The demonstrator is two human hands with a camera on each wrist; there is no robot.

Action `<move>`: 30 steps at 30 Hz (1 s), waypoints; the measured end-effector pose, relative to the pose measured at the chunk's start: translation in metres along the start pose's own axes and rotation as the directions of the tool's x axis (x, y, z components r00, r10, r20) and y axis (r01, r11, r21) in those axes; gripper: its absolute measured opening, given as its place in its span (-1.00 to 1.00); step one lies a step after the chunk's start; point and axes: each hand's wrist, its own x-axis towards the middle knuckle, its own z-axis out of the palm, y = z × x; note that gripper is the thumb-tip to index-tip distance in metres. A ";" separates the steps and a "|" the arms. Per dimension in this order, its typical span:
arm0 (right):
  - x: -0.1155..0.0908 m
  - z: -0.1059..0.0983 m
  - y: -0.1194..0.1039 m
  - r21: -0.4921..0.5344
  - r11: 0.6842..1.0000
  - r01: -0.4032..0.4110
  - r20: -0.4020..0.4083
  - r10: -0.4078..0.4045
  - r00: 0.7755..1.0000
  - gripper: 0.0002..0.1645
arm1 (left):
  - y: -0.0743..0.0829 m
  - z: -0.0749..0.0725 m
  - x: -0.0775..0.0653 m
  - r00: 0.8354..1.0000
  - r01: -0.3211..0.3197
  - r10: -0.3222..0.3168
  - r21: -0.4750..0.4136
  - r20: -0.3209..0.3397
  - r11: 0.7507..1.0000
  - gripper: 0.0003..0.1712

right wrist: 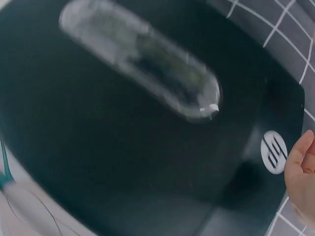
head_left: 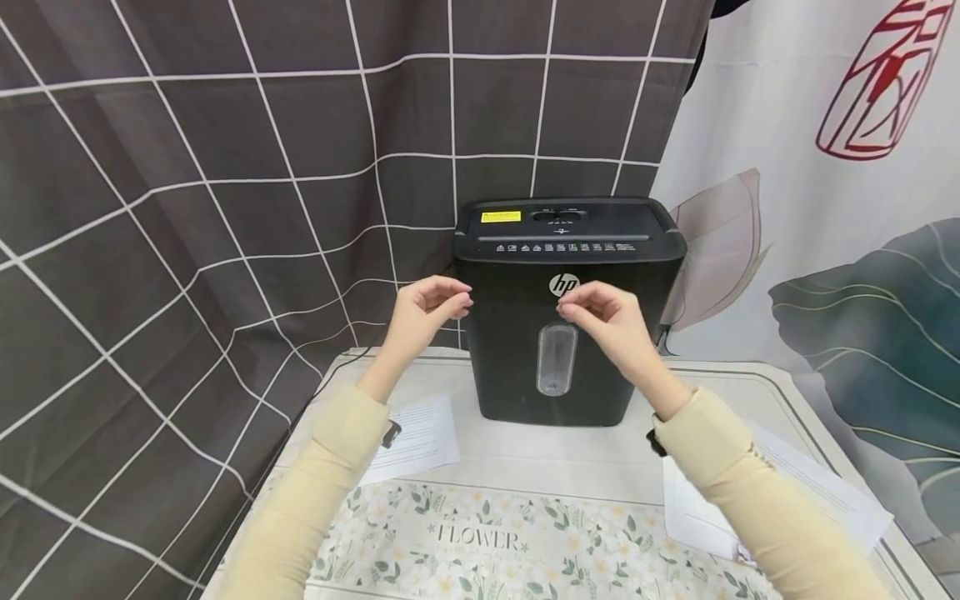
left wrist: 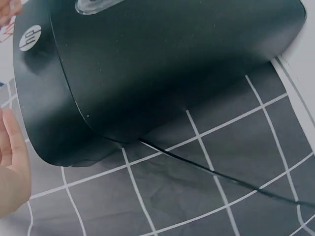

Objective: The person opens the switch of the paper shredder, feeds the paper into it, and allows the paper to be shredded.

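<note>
A black HP paper shredder [head_left: 517, 333] stands upright at the back of the table, with a clear oval window [head_left: 557, 360] in its front. My left hand [head_left: 433, 307] is raised near its front left side, fingers loosely bent with nothing seen between them. In front of the round HP logo [head_left: 564, 285], towards the right, hovers my right hand [head_left: 611, 323], also loosely bent and holding nothing visible. Only part of the left hand [left wrist: 12, 167] shows in the left wrist view. The right wrist view catches the right hand [right wrist: 301, 179] at its edge, near the logo.
Printed paper [head_left: 423, 437] lies on the table by the left sleeve. More sheets [head_left: 832, 492] lie under the right forearm. A flower-patterned mat [head_left: 480, 542] covers the front. A black cord [left wrist: 216, 173] runs out behind the shredder, along the grid-patterned curtain [head_left: 300, 125].
</note>
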 end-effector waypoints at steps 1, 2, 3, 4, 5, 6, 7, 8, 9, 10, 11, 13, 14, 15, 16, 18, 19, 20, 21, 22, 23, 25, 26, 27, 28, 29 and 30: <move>-0.004 0.002 0.003 0.019 1.000 -0.002 0.001 0.002 1.000 -0.85 | 0.000 0.000 -0.004 1.000 0.005 -0.005 -0.003 -0.008 1.000 -0.80; -0.008 0.005 0.007 0.041 0.999 -0.006 -0.001 0.006 1.000 -0.84 | -0.001 -0.001 -0.009 1.000 0.008 -0.008 -0.007 -0.017 1.000 -0.80; -0.011 0.007 0.010 0.058 0.998 -0.010 -0.005 0.010 1.000 -0.84 | -0.002 -0.001 -0.013 1.000 0.011 -0.012 -0.017 -0.029 1.000 -0.80; -0.014 0.009 0.013 0.075 0.997 -0.015 -0.010 0.016 1.000 -0.86 | -0.003 -0.002 -0.017 0.999 0.014 -0.015 -0.027 -0.040 1.000 -0.80; -0.017 0.011 0.016 0.089 0.996 -0.022 -0.015 0.023 1.000 -0.88 | -0.004 -0.002 -0.021 0.998 0.014 -0.016 -0.033 -0.053 0.999 -0.81; -0.019 0.013 0.018 0.100 0.995 -0.028 -0.021 0.030 0.999 -0.91 | -0.005 -0.003 -0.026 0.998 0.015 -0.018 -0.041 -0.063 0.999 -0.81; -0.021 0.014 0.021 0.110 0.993 -0.035 -0.027 0.038 0.999 -0.94 | -0.006 -0.004 -0.030 0.997 0.018 -0.022 -0.049 -0.074 0.999 -0.81; -0.023 0.016 0.023 0.117 0.992 -0.043 -0.032 0.047 0.998 -0.95 | -0.008 -0.004 -0.035 0.996 0.022 -0.026 -0.052 -0.085 0.998 -0.80; -0.025 0.017 0.025 0.121 0.991 -0.050 -0.033 0.054 0.998 -0.93 | -0.009 -0.005 -0.039 0.995 0.027 -0.032 -0.057 -0.094 0.998 -0.81; -0.027 0.019 0.027 0.123 0.991 -0.057 -0.034 0.062 0.998 -0.91 | -0.011 -0.005 -0.044 0.994 0.031 -0.036 -0.055 -0.101 0.998 -0.80; -0.029 0.020 0.029 0.125 0.990 -0.065 -0.035 0.070 0.997 -0.89 | -0.013 -0.006 -0.048 0.993 0.033 -0.039 -0.055 -0.109 0.998 -0.80; -0.033 0.024 0.032 0.132 0.988 -0.078 -0.039 0.084 0.996 -0.85 | -0.018 -0.007 -0.056 0.990 0.046 -0.052 -0.047 -0.128 0.998 -0.79; -0.035 0.026 0.035 0.140 0.987 -0.083 -0.041 0.089 0.995 -0.84 | -0.021 -0.007 -0.060 0.989 0.050 -0.055 -0.040 -0.141 0.998 -0.79; -0.037 0.029 0.037 0.155 0.984 -0.084 -0.046 0.093 0.995 -0.83 | -0.024 -0.007 -0.064 0.986 0.054 -0.058 -0.033 -0.154 0.998 -0.79; -0.039 0.032 0.039 0.172 0.981 -0.086 -0.054 0.096 0.994 -0.83 | -0.026 -0.007 -0.068 0.984 0.059 -0.062 -0.026 -0.167 0.998 -0.79; -0.042 0.039 0.044 0.204 0.976 -0.080 -0.064 0.095 0.993 -0.89 | -0.032 -0.008 -0.076 0.978 0.068 -0.067 -0.003 -0.196 0.998 -0.78; -0.043 0.044 0.047 0.218 0.973 -0.080 -0.065 0.096 0.993 -0.93 | -0.035 -0.009 -0.080 0.975 0.072 -0.069 0.006 -0.212 0.997 -0.77; -0.044 0.048 0.050 0.227 0.971 -0.080 -0.066 0.098 0.993 -0.95 | -0.038 -0.009 -0.084 0.971 0.084 -0.078 0.017 -0.226 0.996 -0.76; -0.046 0.052 0.053 0.232 0.969 -0.084 -0.066 0.102 0.993 -0.92 | -0.042 -0.010 -0.089 0.968 0.097 -0.088 0.026 -0.237 0.995 -0.75; -0.047 0.057 0.056 0.234 0.968 -0.089 -0.065 0.107 0.992 -0.87 | -0.045 -0.011 -0.094 0.965 0.106 -0.095 0.035 -0.246 0.994 -0.74; -0.049 0.061 0.059 0.234 0.967 -0.098 -0.060 0.115 0.992 -0.82 | -0.048 -0.013 -0.098 0.960 0.124 -0.110 0.040 -0.258 0.991 -0.73; -0.054 0.068 0.068 0.227 0.966 -0.123 -0.050 0.138 0.989 -0.78 | -0.056 -0.016 -0.109 0.948 0.166 -0.147 0.044 -0.283 0.985 -0.72; -0.057 0.071 0.072 0.224 0.965 -0.136 -0.046 0.150 0.988 -0.78 | -0.059 -0.017 -0.114 0.941 0.187 -0.163 0.052 -0.295 0.981 -0.71; -0.060 0.074 0.077 0.221 0.964 -0.150 -0.041 0.163 0.986 -0.79 | -0.061 -0.018 -0.120 0.934 0.205 -0.179 0.055 -0.309 0.977 -0.70; -0.063 0.076 0.083 0.217 0.962 -0.163 -0.036 0.175 0.984 -0.79 | -0.062 -0.019 -0.125 0.925 0.225 -0.193 0.061 -0.328 0.973 -0.70; -0.066 0.080 0.088 0.207 0.962 -0.181 -0.029 0.191 0.981 -0.80 | -0.064 -0.020 -0.131 0.914 0.244 -0.208 0.064 -0.349 0.968 -0.69; -0.069 0.083 0.093 0.193 0.961 -0.196 -0.022 0.204 0.979 -0.80 | -0.066 -0.022 -0.136 0.905 0.253 -0.209 0.075 -0.372 0.964 -0.69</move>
